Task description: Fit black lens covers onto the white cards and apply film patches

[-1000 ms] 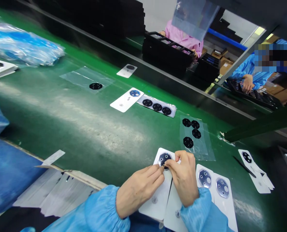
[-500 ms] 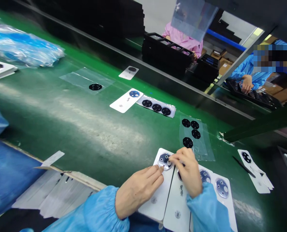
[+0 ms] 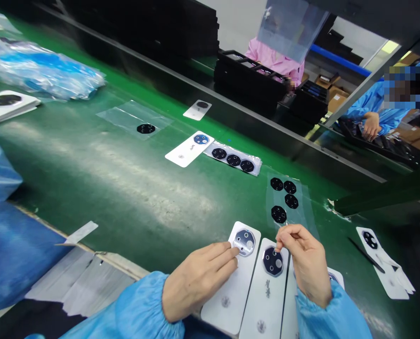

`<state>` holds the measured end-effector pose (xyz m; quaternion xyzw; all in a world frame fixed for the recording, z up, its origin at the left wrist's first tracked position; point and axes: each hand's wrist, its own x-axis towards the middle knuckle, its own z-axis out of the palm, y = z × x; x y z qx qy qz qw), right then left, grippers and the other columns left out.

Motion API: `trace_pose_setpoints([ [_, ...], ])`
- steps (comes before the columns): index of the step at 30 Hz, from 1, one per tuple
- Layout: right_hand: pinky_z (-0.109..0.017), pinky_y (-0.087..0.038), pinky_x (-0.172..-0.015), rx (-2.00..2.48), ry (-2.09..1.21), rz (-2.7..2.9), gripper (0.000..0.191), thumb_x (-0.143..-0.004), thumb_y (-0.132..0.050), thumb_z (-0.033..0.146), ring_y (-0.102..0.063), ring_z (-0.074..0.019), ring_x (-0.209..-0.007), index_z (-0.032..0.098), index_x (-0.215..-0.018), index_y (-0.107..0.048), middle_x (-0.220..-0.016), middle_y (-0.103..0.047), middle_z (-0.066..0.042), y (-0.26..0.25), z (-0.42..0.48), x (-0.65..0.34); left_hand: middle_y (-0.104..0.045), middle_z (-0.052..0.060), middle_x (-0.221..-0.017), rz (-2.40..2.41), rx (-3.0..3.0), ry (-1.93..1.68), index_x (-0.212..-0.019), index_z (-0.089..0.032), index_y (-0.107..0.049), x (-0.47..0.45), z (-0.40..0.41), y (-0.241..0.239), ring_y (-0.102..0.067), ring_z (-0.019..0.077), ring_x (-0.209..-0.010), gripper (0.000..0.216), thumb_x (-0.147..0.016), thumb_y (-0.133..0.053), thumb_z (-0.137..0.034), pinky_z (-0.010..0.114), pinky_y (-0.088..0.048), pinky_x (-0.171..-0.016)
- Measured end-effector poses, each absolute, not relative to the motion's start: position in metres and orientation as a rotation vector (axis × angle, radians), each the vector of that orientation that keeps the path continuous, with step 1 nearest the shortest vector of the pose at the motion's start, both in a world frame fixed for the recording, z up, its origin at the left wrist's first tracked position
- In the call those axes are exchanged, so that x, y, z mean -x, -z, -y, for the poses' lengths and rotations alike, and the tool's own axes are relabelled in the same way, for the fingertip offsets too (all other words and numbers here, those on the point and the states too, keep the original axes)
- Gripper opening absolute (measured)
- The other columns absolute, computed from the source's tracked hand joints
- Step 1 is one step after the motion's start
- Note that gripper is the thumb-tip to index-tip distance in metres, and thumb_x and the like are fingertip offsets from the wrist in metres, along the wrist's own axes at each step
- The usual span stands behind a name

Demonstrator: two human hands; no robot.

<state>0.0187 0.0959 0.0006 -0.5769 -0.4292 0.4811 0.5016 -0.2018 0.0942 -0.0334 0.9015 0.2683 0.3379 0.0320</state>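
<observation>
White panel (image 3: 238,282) with glossy dark octagon (image 3: 246,238)

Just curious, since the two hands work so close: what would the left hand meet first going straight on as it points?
Past the round disc it seems to touch, the left hand would probably meet the right hand, though depth is unclear.

A white rectangular panel with rounded corners (image 3: 240,282) lies flat on the green worktop (image 3: 153,202), bearing a glossy dark-blue polygonal disc (image 3: 245,239) at its far end. A second white rounded rectangular panel (image 3: 266,308) lies parallel, just to its right. Its near-black polygonal disc (image 3: 270,262) sits above dark vertical script (image 3: 267,288) and a grey round emblem (image 3: 261,326).
</observation>
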Motion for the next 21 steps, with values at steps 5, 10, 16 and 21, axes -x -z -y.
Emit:
trace_pose_setpoints([
  [5,-0.020,-0.040,-0.048,1.478,-1.114,1.004,0.023,-0.076,-0.067,0.039,-0.049,-0.0072,-0.045,0.018,-0.071,-0.061,-0.053,-0.054,0.004,0.008,-0.091,-0.018,-0.067,0.010,-0.096,-0.878,-2.856,-1.025,-0.086,-0.010,-0.059,0.203,-0.102,0.031,-0.059,0.0183,-0.089,0.021,-0.089,-0.040,-0.003,0.034,-0.050,-0.081],
  [10,-0.019,-0.027,-0.039,1.586,-0.958,0.948,0.041,-0.087,-0.048,0.048,-0.031,-0.0053,-0.039,0.018,-0.061,-0.051,-0.043,-0.034,0.008,0.015,-0.086,-0.017,-0.067,0.008,-0.099,-0.925,-2.865,-0.992,-0.084,-0.011,-0.060,0.201,-0.103,0.028,-0.056,0.0189,-0.092,0.026,-0.089,-0.037,0.000,0.036,-0.042,-0.083],
  [16,-0.025,-0.042,-0.052,1.479,-1.020,1.030,0.018,-0.078,-0.065,0.037,-0.046,-0.0079,-0.051,0.019,-0.081,-0.065,-0.067,-0.053,0.002,0.015,-0.094,-0.016,-0.067,0.006,-0.101,-0.958,-2.879,-0.908,-0.085,-0.011,-0.061,0.202,-0.101,0.032,-0.052,0.0188,-0.094,0.030,-0.089,-0.034,0.001,0.037,-0.036,-0.086],
  [21,-0.027,-0.051,-0.058,1.395,-1.167,0.941,0.019,-0.072,-0.070,0.030,-0.059,-0.0138,-0.066,0.020,-0.086,-0.062,-0.082,-0.062,-0.003,0.011,-0.101,-0.014,-0.067,0.007,-0.102,-0.981,-2.923,-0.855,-0.084,-0.010,-0.062,0.202,-0.100,0.033,-0.051,0.0179,-0.094,0.033,-0.090,-0.032,0.001,0.037,-0.035,-0.085],
])
